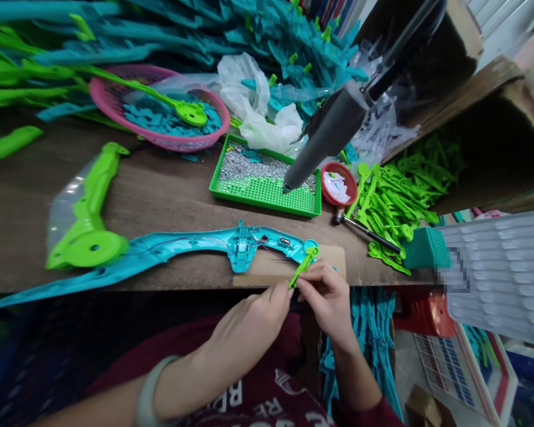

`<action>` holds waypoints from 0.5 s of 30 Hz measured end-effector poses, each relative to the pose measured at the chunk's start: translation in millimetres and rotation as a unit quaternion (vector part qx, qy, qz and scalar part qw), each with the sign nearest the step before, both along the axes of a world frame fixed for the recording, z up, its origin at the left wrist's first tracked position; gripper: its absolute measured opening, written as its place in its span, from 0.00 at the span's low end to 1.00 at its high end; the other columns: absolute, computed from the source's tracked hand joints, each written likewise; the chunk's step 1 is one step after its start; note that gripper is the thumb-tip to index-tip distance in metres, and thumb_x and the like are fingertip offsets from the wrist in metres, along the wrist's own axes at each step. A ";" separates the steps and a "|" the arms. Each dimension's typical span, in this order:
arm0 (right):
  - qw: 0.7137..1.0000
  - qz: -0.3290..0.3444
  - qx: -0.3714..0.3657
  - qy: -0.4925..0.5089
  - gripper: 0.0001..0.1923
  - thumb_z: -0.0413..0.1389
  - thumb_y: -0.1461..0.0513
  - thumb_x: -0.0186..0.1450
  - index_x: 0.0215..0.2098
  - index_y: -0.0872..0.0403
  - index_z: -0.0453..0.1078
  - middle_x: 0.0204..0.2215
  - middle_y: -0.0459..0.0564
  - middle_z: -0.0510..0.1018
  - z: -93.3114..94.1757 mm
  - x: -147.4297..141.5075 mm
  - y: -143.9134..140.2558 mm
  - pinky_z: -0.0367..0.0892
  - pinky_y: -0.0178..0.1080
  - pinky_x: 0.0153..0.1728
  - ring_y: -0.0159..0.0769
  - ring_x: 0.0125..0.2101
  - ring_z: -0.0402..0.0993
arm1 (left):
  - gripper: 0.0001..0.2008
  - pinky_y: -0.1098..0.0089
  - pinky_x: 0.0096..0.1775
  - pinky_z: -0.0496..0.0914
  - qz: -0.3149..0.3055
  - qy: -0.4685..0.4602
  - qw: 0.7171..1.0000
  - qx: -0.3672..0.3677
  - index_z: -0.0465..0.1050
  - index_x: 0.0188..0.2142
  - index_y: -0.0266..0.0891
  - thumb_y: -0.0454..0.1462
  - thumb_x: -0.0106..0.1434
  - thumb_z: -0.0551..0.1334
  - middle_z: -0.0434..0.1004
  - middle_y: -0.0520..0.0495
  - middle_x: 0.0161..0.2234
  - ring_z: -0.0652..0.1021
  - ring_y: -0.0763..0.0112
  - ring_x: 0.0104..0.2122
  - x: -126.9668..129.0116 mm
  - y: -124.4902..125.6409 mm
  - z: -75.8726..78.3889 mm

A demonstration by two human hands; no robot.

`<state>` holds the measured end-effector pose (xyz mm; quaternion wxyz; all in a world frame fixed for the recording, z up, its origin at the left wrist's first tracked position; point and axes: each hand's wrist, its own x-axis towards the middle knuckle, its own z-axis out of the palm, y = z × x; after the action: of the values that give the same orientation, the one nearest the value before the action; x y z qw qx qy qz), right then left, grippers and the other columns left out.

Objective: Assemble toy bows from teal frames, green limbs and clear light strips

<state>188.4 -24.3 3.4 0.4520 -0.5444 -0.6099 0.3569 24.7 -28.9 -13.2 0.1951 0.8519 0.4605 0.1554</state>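
Note:
Near the table's front edge, a small lime-green plastic piece with a round end is pinched between my two hands. My left hand grips its lower end, fingers closed. From the right, my right hand closes thumb and fingers on the same piece. Just beyond lies a long curved teal plastic half-shell, hollow side up, with thin wires and a small metal part inside. Its right end sits over a flat cardboard piece, partly behind the green piece. A lime-green part with a clear blade rests on its left end.
A grey electric screwdriver hangs over a green tray of screws. Behind stand a pink basket of teal pieces and a small red basket. A hammer lies by a lime-green parts heap. Teal parts pile up behind.

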 end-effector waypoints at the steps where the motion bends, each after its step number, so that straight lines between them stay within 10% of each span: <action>1: 0.997 -0.016 -0.041 0.070 0.08 0.64 0.59 0.64 0.32 0.52 0.71 0.31 0.45 0.72 -1.9 -0.5 0.5 0.73 0.31 0.21 0.28 0.25 0.71 | 0.13 0.69 0.19 0.60 0.002 -0.021 1.000 -0.003 0.71 0.35 0.40 0.29 0.71 0.51 0.76 0.51 0.21 0.80 0.65 0.19 0.5 -1.0 -1.7; 8: 0.929 0.050 -0.223 0.290 0.16 0.69 0.53 0.58 0.36 0.53 0.73 0.26 0.45 0.76 -13.9 0.4 9.1 0.68 0.27 0.12 0.27 0.18 0.71 | 0.15 0.71 0.23 0.67 -0.033 -0.142 0.988 -0.059 0.72 0.38 0.40 0.34 0.74 0.47 0.79 0.50 0.26 0.80 0.69 0.22 -3.8 6.2 -11.3; 12: 0.986 0.016 -0.024 0.166 0.09 0.63 0.54 0.65 0.39 0.51 0.75 0.33 0.49 0.79 10.4 18.7 11.2 0.77 0.35 0.17 0.31 0.21 0.75 | 0.15 0.66 0.41 0.76 -0.068 -0.224 0.972 -0.031 0.73 0.48 0.40 0.43 0.75 0.51 0.82 0.45 0.41 0.83 0.64 0.40 -22.2 44.8 11.6; 15: 0.986 -0.053 0.150 0.049 0.08 0.62 0.52 0.66 0.39 0.47 0.75 0.38 0.52 0.80 40.2 36.0 8.5 0.82 0.43 0.25 0.37 0.27 0.80 | 0.28 0.53 0.60 0.69 0.011 -0.408 0.912 0.028 0.60 0.64 0.44 0.55 0.73 0.49 0.67 0.39 0.65 0.70 0.54 0.63 -20.4 78.1 28.1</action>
<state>224.5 -15.8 43.6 0.5759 -0.4842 -0.6039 0.2630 4.3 49.2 14.9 0.3403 0.7141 0.3456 0.5048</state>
